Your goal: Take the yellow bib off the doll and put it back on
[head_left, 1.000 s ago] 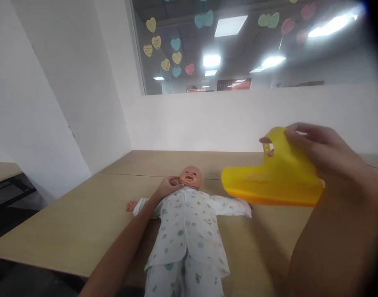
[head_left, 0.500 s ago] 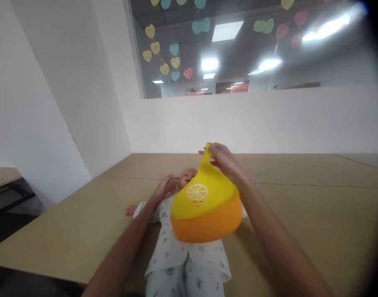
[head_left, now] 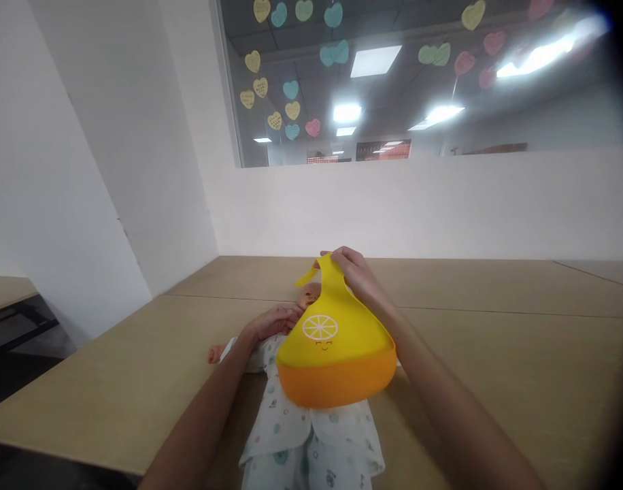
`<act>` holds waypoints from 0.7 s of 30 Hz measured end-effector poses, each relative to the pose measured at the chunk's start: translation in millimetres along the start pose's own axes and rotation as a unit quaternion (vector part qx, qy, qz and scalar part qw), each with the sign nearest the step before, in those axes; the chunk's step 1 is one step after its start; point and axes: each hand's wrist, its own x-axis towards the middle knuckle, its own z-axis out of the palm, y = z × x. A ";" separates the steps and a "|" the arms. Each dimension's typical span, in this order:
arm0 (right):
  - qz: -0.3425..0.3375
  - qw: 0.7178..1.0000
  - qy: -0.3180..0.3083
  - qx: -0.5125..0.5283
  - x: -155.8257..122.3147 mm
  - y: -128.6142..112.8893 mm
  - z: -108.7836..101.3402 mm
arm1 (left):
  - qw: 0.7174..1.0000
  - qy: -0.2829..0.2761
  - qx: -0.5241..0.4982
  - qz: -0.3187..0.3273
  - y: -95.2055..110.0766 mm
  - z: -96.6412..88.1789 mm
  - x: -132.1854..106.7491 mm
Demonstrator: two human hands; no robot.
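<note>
A baby doll (head_left: pixel 275 415) in white printed clothes lies on its back on the table, its head at the far end. Over its chest hangs a yellow and orange bib (head_left: pixel 332 347) with a citrus slice and a smiling face on it. My right hand (head_left: pixel 356 272) grips the bib by its neck strap at the top. Beside the doll's head and neck is my left hand (head_left: pixel 277 320), its fingers reaching toward the bib's left edge. Those fingertips are partly hidden, so I cannot tell whether they grip anything. Most of the doll's face and torso is behind the bib.
The wooden table (head_left: pixel 495 367) runs back to a white wall (head_left: pixel 418 211). Above is a window (head_left: pixel 393 95) with heart-shaped paper notes. A white pillar (head_left: pixel 87 170) stands at the left, with another table (head_left: pixel 8 296) beyond it.
The bib has moved slightly left and down in my right hand, and its loose strap end now shows at the left. My left hand has shifted right, closer to the doll's neck.
</note>
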 end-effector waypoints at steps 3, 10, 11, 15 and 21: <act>-0.014 0.999 -0.021 0.045 -2.1 -2.3 2.9 | 1.000 -0.003 -0.009 0.012 4.7 2.3 -2.5; -0.076 0.996 -0.035 0.034 -3.1 -3.6 4.5 | 0.999 0.025 0.046 -0.003 5.5 6.6 -1.1; -0.086 0.995 -0.036 0.022 -3.5 -4.2 4.8 | 0.999 0.018 0.043 -0.004 5.2 6.3 -1.9; -0.098 0.994 -0.056 -0.011 -4.4 -5.4 6.0 | 1.000 0.005 0.011 0.001 2.2 1.1 -4.6; -0.104 0.993 -0.054 -0.003 -4.4 -5.7 5.6 | 0.996 0.002 -0.074 0.056 -5.5 -12.1 -2.4</act>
